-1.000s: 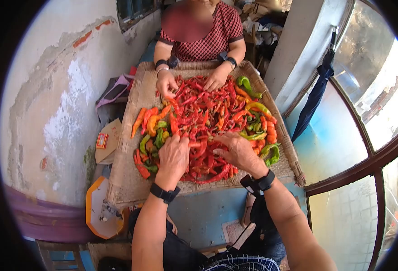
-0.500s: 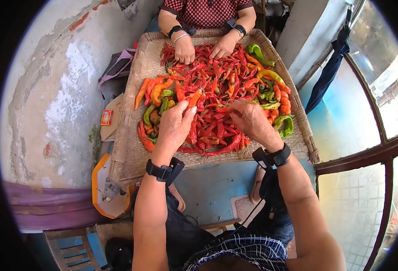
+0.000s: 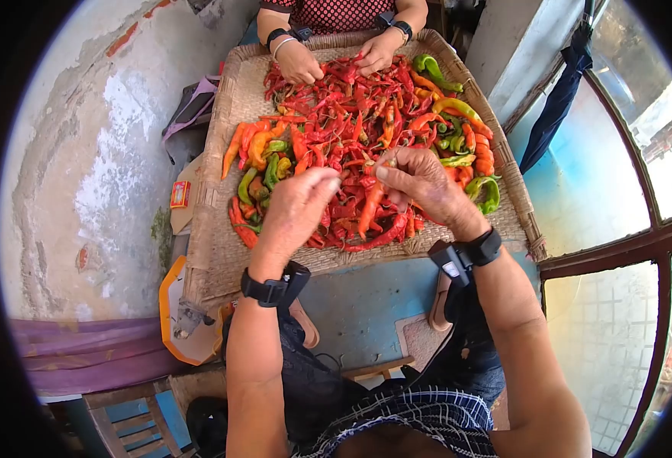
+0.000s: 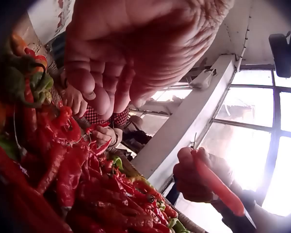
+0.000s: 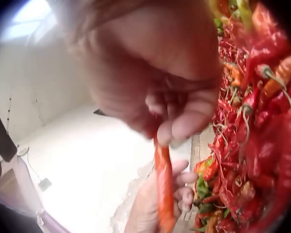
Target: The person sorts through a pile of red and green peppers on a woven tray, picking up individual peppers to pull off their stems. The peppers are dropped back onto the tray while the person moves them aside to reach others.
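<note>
Slender orange-red pepper (image 3: 369, 209) hangs above tan woven tray (image 3: 212, 256); right hand (image 3: 426, 183) pinches its end; left hand (image 3: 294, 210), above tray, relaxed, holds nothing.

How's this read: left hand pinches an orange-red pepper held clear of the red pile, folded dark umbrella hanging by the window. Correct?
Wrong hand. The right hand pinches the orange-red pepper; the right wrist view shows it. The rest stands: pepper clear of the red pile, folded dark umbrella by the window.

There are four hands (image 3: 425, 187), one tray (image 3: 212, 229) and probably dozens of peppers (image 3: 369, 209)
</note>
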Motion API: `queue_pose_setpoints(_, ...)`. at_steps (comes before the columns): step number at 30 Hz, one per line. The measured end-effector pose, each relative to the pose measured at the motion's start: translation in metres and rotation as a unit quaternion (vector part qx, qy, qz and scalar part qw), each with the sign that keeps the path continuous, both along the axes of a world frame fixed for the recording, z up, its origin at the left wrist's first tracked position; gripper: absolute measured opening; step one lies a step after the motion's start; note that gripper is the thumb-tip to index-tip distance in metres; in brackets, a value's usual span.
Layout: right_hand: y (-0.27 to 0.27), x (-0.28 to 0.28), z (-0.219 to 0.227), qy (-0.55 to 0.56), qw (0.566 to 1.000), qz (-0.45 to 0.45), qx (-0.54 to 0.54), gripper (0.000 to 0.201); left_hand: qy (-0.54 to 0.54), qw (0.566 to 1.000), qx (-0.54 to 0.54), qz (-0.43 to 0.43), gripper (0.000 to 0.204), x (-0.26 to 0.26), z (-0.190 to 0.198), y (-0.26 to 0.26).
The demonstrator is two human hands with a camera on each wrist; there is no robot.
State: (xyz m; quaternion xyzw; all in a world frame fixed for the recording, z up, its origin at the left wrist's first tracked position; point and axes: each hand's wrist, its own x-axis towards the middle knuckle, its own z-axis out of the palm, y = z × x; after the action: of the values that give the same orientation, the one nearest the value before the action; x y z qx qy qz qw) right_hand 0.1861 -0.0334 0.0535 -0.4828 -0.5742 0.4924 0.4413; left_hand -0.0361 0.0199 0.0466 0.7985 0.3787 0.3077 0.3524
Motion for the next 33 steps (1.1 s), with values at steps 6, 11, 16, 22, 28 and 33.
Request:
queue_pose_setpoints(6, 0.015, 0.017, 0.004, 0.163, 0.981, -0.101, 0.02, 0.025, 0.097, 0.99, 0.082, 0.059, 0.024, -0.013, -0.013, 0.004)
queue_pose_setpoints(11, 0.028, 0.027, -0.012, -0.055, 0.973, -0.183, 0.128, 0.034, 0.252, 0.956, 0.135, 0.072, 0.04, 0.006, -0.022, -0.005)
queue_pose_setpoints(16, 0.011, 0.021, -0.034, -0.381, 0.894, 0.031, 0.234, 0.026, 0.233, 0.954, 0.175, 0.064, 0.044, 0.011, -0.032, 0.001)
queue_pose_setpoints(22, 0.007, 0.019, -0.037, -0.469, 0.847, 0.007, 0.249, 0.014, 0.09, 0.983, 0.106, 0.119, 0.028, 0.012, -0.026, 0.009)
queue_pose_setpoints(28, 0.012, 0.009, -0.016, -0.246, 0.93, -0.149, 0.231, 0.008, -0.125, 0.986, -0.04, 0.107, 0.016, 0.006, -0.017, 0.014)
queue_pose_setpoints(33, 0.01, 0.005, -0.015, 0.085, 0.99, -0.094, 0.058, 0.012, -0.169, 0.976, -0.069, 0.12, 0.017, 0.003, -0.013, 0.013)
